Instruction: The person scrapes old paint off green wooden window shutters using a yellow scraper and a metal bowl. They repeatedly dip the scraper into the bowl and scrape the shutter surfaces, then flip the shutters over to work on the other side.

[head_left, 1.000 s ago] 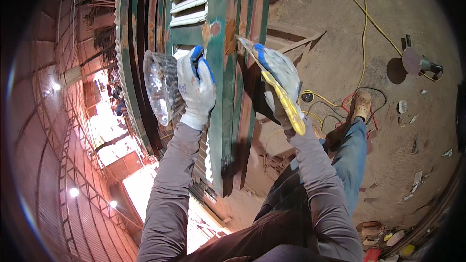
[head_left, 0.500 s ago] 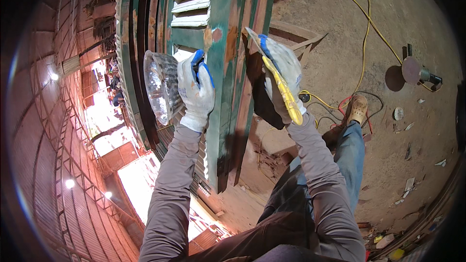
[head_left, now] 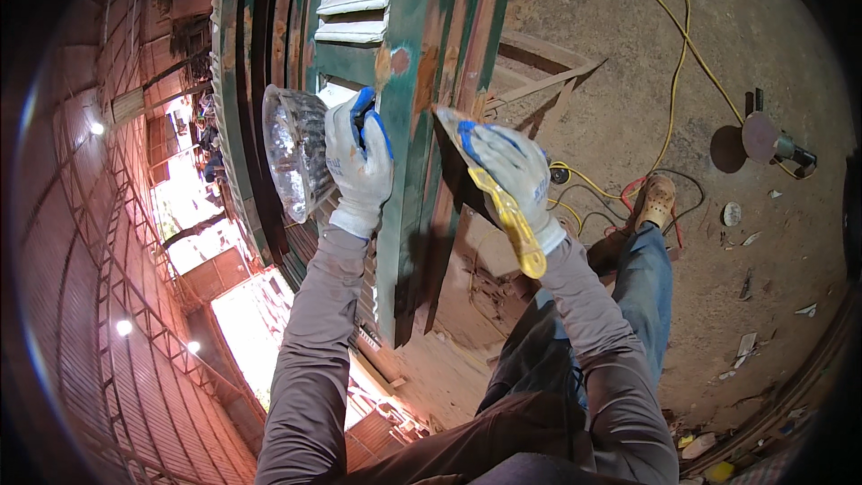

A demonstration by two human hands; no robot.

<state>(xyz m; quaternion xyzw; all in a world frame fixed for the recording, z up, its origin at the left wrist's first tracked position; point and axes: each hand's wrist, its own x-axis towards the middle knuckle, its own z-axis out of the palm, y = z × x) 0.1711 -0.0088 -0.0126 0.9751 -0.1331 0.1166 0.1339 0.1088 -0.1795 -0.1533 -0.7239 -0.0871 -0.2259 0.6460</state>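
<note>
My left hand [head_left: 359, 160], in a white and blue work glove, is closed at the side of a clear ribbed plastic bowl [head_left: 296, 157] and holds it; the exact grip is partly hidden. My gloved right hand [head_left: 510, 171] is wrapped round a putty knife with a yellow handle [head_left: 510, 229]. Its blade [head_left: 451, 130] points up and left, the tip close to the edge of a green wooden shutter [head_left: 409, 117]; whether they touch I cannot tell. Reddish-brown patches mark the green paint. White louvre slats [head_left: 356, 2] fill the shutter's upper opening.
More shutter frames [head_left: 256, 81] stand behind on the left. A sander or grinder with a round disc [head_left: 761, 136] lies on the dirt floor at right, with a yellow cord [head_left: 687, 45]. A wooden frame [head_left: 548, 63] leans beyond my right hand. Scraps lie about my shoe [head_left: 655, 200].
My right hand has moved slightly down and left. The putty knife has turned, its blade tip now lower and closer to the shutter edge. My left hand and bowl have barely shifted.
</note>
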